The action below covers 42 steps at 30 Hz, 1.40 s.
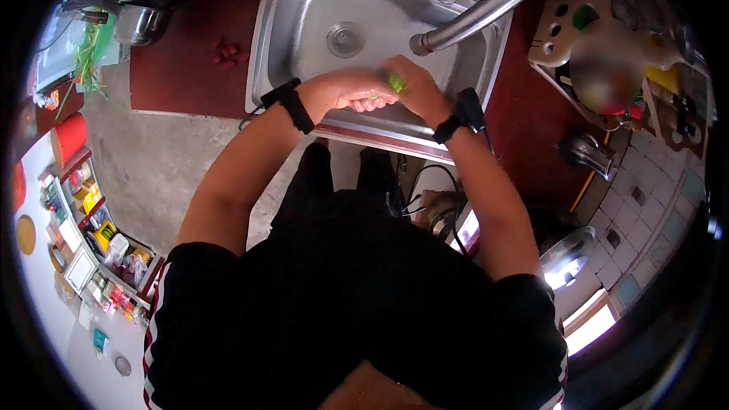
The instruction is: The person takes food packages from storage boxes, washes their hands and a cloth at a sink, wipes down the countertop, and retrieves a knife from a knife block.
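My left hand (355, 91) and my right hand (416, 89) meet over the front rim of a steel sink (304, 42). Between them shows a small bright green thing (396, 81), perhaps a piece of vegetable; most of it is hidden by the fingers. The right hand is closed around it. Curled and wet-looking, the fingers of the left hand press against it from the other side. Both wrists wear black bands. A curved steel faucet (486, 6) reaches over the sink, just beyond my right hand.
Several small red pieces (229, 53) lie on the dark red counter (182, 80) left of the sink. Long green stalks (89, 53) and a metal pot (140, 24) are at far left. A beige rack (558, 30) and a metal kettle-like vessel (588, 156) stand at right.
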Tool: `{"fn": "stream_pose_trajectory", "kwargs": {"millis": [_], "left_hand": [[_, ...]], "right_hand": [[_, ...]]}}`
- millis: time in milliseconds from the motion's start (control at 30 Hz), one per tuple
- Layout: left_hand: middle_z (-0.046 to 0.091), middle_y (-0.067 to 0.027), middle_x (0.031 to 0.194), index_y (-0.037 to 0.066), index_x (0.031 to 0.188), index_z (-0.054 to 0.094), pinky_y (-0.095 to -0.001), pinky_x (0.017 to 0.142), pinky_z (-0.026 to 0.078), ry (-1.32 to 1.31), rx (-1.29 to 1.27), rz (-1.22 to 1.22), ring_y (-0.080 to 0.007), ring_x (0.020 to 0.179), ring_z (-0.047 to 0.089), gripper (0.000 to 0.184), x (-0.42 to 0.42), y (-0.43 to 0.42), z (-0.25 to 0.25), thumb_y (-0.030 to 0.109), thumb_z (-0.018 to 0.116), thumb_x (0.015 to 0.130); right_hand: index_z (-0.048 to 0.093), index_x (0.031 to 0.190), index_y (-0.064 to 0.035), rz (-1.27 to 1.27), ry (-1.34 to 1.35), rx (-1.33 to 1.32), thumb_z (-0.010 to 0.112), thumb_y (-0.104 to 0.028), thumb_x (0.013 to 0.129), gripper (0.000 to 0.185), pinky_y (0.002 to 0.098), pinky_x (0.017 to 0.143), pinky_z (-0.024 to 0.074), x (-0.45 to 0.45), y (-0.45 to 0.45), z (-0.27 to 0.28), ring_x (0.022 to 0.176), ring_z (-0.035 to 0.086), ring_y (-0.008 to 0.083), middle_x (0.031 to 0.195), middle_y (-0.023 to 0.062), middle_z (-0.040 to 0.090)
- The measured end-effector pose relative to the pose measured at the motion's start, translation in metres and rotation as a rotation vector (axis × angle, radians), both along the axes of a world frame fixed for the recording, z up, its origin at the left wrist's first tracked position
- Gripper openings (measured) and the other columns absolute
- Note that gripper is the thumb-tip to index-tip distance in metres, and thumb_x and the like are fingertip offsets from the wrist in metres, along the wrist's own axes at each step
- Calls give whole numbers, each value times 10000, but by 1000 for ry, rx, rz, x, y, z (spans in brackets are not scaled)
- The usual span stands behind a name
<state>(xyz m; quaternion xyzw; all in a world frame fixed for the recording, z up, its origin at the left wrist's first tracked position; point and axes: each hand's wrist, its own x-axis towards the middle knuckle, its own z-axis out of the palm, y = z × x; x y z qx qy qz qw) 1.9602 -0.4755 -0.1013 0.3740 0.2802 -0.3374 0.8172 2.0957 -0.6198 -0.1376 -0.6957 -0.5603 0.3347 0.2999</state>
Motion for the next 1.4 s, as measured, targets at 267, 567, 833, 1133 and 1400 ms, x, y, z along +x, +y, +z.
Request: {"fn": "stream_pose_trajectory", "kwargs": {"millis": [267, 567, 833, 1133, 1400], "left_hand": [[695, -169, 770, 19, 1065, 625, -479, 630, 543, -339, 1665, -337, -377, 706, 680, 322, -15, -23, -34, 212, 663, 810], [548, -52, 702, 81, 1011, 557, -249, 396, 319, -64, 175, 224, -86, 472, 471, 241, -24, 22, 2, 203, 685, 847], [522, -16, 634, 77, 790, 590, -242, 400, 289, -134, 278, -74, -87, 476, 430, 137, -17, 24, 12, 187, 666, 817], [689, -205, 821, 51, 903, 657, -489, 617, 538, -459, 1562, -425, -390, 752, 680, 112, -28, 3, -12, 106, 591, 831], [652, -210, 808, 78, 1048, 602, -488, 585, 520, -507, 1578, -243, -409, 725, 660, 193, -42, 1, 2, 156, 594, 872]], "right_hand": [[613, 1117, -107, 158, -323, -424, 580, -203, 873, 264, 472, 846, 509, -8, 38, -3, 1007, 632, 372, 1100, 164, 654], [451, 1391, -160, -276, -298, 56, 638, -154, 853, 570, 487, 849, 522, -33, 13, 45, 1111, 570, 430, 1321, 208, 509], [542, 1175, -138, -169, -185, 67, 618, -126, 855, 329, 483, 744, 547, -37, 24, 46, 944, 640, 420, 1130, 195, 608], [541, 1042, -53, 75, -381, -277, 518, -158, 900, 178, 547, 740, 521, -36, 32, -8, 829, 660, 431, 844, 229, 679], [484, 1266, -30, -227, -121, -222, 674, -189, 846, 488, 495, 895, 499, -50, 33, 23, 1096, 573, 453, 1192, 264, 581]]}}
